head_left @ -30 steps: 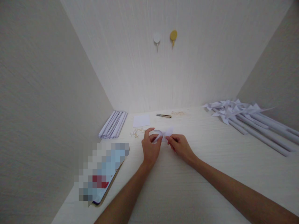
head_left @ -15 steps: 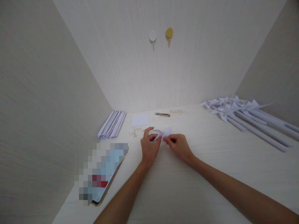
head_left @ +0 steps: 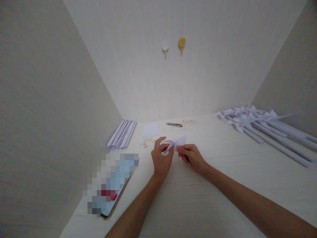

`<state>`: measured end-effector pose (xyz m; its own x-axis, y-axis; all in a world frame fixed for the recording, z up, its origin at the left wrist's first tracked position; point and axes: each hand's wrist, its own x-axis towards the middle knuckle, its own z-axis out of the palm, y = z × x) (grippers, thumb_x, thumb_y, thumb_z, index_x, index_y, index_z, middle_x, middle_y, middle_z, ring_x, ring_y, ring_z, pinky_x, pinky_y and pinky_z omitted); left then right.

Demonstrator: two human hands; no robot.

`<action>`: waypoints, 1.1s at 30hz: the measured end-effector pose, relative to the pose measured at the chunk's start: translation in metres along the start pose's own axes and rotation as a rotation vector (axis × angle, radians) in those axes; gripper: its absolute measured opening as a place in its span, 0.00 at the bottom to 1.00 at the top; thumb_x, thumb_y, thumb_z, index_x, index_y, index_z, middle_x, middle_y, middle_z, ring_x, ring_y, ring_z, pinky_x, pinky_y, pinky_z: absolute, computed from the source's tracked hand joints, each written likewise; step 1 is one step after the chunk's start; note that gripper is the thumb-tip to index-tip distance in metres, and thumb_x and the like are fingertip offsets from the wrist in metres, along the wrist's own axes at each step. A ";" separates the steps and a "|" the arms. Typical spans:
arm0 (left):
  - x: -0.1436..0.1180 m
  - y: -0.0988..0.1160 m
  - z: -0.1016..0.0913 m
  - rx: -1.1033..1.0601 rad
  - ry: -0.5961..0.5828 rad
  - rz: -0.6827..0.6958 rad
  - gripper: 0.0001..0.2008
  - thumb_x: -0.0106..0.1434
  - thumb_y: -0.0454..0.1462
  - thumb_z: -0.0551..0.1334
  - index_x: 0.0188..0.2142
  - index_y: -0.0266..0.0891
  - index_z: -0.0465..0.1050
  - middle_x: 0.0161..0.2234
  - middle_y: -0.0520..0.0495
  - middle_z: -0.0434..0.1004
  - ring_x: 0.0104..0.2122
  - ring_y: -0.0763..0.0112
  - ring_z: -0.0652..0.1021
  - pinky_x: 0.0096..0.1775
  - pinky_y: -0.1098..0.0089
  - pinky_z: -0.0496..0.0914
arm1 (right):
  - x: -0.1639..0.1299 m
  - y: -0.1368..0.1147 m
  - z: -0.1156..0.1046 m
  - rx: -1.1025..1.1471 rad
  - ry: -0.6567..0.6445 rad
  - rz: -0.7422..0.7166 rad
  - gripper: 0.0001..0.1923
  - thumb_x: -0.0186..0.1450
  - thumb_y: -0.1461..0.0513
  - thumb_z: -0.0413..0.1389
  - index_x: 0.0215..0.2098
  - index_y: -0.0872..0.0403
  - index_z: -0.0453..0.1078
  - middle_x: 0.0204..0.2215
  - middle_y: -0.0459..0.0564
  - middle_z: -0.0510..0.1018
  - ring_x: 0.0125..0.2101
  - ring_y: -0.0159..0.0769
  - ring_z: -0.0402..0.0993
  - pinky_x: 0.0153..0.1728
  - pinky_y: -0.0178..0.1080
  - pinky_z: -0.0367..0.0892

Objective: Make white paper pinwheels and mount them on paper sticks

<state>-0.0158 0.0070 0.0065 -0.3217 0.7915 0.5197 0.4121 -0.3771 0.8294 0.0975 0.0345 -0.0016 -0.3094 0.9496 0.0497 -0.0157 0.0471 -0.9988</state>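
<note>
Between my two hands is a white paper pinwheel head (head_left: 180,141), its blades curled in toward the middle. My left hand (head_left: 162,158) pinches it near the centre with thumb and fingers, the index finger raised. From the other side, my right hand (head_left: 192,154) grips its right part with closed fingertips, which hide whatever small thing may be between them. Beyond the hands lie a white paper sheet (head_left: 151,130), a pair of thread snips (head_left: 174,124) and a scatter of small pale bits (head_left: 146,143).
Rolled paper sticks (head_left: 122,134) are stacked at the left. A phone (head_left: 116,185), partly blurred out, lies nearer me. Finished paper pinwheels (head_left: 267,127) on sticks are heaped at the right. More small pale pieces (head_left: 188,121) lie by the back wall, where two hooks (head_left: 182,43) hang.
The view has shifted slightly, so everything sits a little lower and further right. My right hand has turned a little at the paper, and the right blade shows more openly.
</note>
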 end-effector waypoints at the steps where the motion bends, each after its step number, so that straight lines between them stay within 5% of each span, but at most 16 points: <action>1: 0.001 -0.001 -0.001 -0.005 -0.021 -0.010 0.18 0.49 0.33 0.59 0.41 0.38 0.60 0.23 0.53 0.73 0.25 0.75 0.74 0.32 0.73 0.68 | -0.001 0.000 0.001 -0.081 0.040 -0.049 0.18 0.52 0.53 0.49 0.11 0.55 0.60 0.04 0.39 0.55 0.07 0.23 0.46 0.10 0.30 0.44; 7: 0.006 -0.003 -0.004 0.040 -0.121 0.021 0.20 0.49 0.32 0.59 0.43 0.39 0.59 0.24 0.53 0.74 0.26 0.74 0.74 0.32 0.73 0.67 | -0.009 -0.004 0.006 -0.555 0.322 -0.346 0.17 0.53 0.59 0.49 0.09 0.56 0.59 0.09 0.42 0.59 0.14 0.25 0.52 0.16 0.31 0.49; 14: 0.005 -0.003 -0.006 0.151 -0.086 0.188 0.19 0.50 0.34 0.58 0.43 0.39 0.60 0.25 0.51 0.75 0.27 0.74 0.75 0.34 0.72 0.67 | -0.003 0.000 0.002 -0.005 0.019 -0.001 0.17 0.52 0.53 0.49 0.11 0.55 0.60 0.04 0.38 0.56 0.06 0.23 0.46 0.09 0.30 0.44; 17: 0.004 -0.005 -0.007 0.178 -0.082 0.230 0.19 0.50 0.33 0.58 0.44 0.39 0.60 0.27 0.50 0.76 0.28 0.73 0.75 0.34 0.72 0.67 | -0.001 0.000 0.000 0.061 -0.024 0.048 0.17 0.51 0.53 0.49 0.11 0.55 0.59 0.03 0.38 0.55 0.06 0.22 0.44 0.08 0.30 0.42; 26: 0.004 -0.005 -0.004 0.001 -0.129 0.006 0.22 0.49 0.33 0.59 0.46 0.38 0.59 0.24 0.53 0.74 0.25 0.75 0.74 0.31 0.74 0.67 | -0.010 -0.004 0.005 -0.605 0.300 -0.332 0.18 0.54 0.60 0.49 0.09 0.56 0.56 0.09 0.41 0.56 0.14 0.25 0.50 0.17 0.32 0.46; 33: 0.004 -0.002 -0.001 -0.176 -0.047 -0.160 0.23 0.48 0.33 0.60 0.44 0.36 0.58 0.22 0.55 0.72 0.23 0.77 0.72 0.27 0.77 0.65 | -0.007 -0.003 0.003 -0.480 0.160 -0.254 0.16 0.56 0.58 0.47 0.15 0.57 0.63 0.10 0.42 0.61 0.13 0.26 0.56 0.16 0.30 0.51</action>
<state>-0.0187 0.0102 0.0074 -0.3290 0.8679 0.3723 0.2034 -0.3199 0.9254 0.0970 0.0269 0.0006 -0.2037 0.9235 0.3250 0.3753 0.3803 -0.8453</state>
